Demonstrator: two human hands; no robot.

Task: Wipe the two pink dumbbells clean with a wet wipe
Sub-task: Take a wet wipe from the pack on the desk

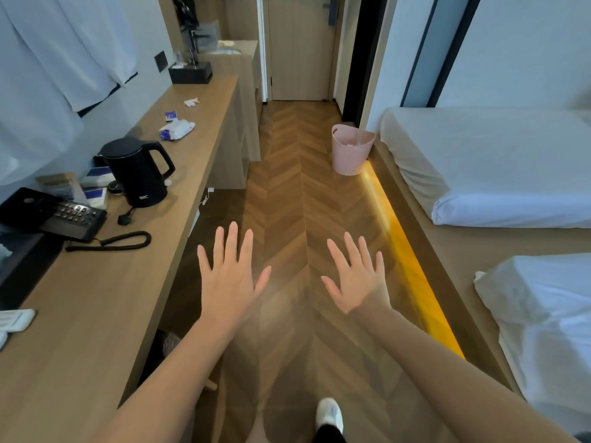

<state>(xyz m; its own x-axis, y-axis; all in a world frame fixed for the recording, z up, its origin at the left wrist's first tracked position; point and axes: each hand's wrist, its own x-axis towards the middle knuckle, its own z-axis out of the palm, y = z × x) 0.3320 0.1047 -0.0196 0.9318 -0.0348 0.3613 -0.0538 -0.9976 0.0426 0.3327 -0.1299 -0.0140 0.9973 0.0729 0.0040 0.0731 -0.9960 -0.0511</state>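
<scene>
My left hand (228,276) and my right hand (356,278) are stretched out in front of me over the wooden floor, backs up, fingers spread and straight, holding nothing. A wet wipe pack (177,128), white and blue, lies on the long wooden desk (96,314) at the left, well beyond my left hand. A crumpled white wipe or tissue (191,102) lies farther along the desk. No pink dumbbells are in view.
On the desk stand a black kettle (137,171), a black telephone (54,214) with a coiled cord, and a black tissue box (190,72). A pink bin (350,151) sits on the floor beside the white beds (479,161). A door closes the corridor ahead.
</scene>
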